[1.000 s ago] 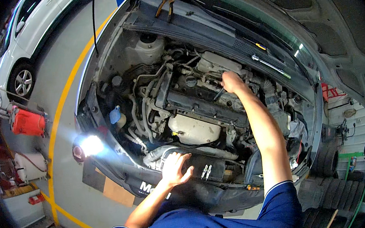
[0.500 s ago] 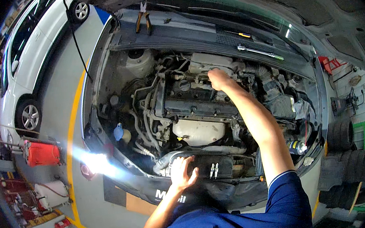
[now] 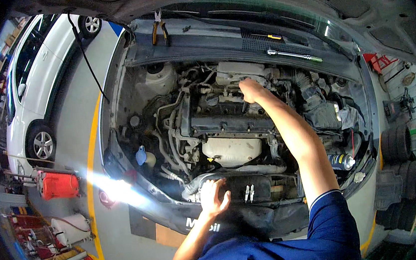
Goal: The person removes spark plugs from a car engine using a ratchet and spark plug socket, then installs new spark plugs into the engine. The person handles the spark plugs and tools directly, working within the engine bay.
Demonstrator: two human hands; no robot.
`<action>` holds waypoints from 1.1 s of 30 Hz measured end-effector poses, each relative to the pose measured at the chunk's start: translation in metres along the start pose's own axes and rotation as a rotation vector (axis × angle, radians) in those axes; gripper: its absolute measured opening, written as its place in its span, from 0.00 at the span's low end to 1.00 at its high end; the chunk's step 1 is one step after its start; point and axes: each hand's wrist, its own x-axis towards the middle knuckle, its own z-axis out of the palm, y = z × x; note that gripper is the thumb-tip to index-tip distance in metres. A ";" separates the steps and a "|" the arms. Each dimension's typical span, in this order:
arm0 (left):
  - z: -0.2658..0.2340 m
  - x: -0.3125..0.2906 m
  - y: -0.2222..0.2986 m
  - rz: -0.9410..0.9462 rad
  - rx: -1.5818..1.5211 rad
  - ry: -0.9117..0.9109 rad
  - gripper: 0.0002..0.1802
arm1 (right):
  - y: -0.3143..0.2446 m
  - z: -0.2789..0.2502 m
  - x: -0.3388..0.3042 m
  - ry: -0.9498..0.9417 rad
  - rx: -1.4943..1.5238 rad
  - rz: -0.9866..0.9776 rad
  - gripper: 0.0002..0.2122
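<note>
The right hand [image 3: 250, 90] reaches deep over the engine [image 3: 227, 123], to its far side, just below a pale box [image 3: 235, 70]. Its fingers are curled among the hoses there, but what they grip I cannot tell. The left hand [image 3: 213, 197] lies open and flat on the black front panel [image 3: 254, 195], at the near side of the engine. Just right of this hand two spark plugs [image 3: 249, 193] lie side by side on the panel.

To the right of the engine, near the right forearm, a spray can [image 3: 342, 161] with a dark blue body and a yellow band lies on its side. To the left of the engine stands a small tank with a blue cap [image 3: 141, 155]. Behind the engine, on the cowl, lie pliers [image 3: 159, 30] with orange handles and a long ratchet [image 3: 293, 55] with a green grip. A black cover [image 3: 202, 226] with white letters hangs in front of the engine. Far left of it, on the floor, are a red canister [image 3: 58, 184] and a white car [image 3: 39, 91].
</note>
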 end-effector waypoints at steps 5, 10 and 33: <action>0.000 0.003 0.002 0.014 -0.023 0.033 0.22 | 0.000 -0.007 -0.004 -0.053 0.070 0.050 0.07; -0.001 0.004 0.004 0.030 0.016 0.025 0.22 | -0.001 -0.005 -0.002 -0.026 0.067 0.097 0.11; -0.001 0.001 -0.001 0.046 0.019 0.030 0.23 | 0.003 0.009 0.004 -0.011 0.004 -0.008 0.14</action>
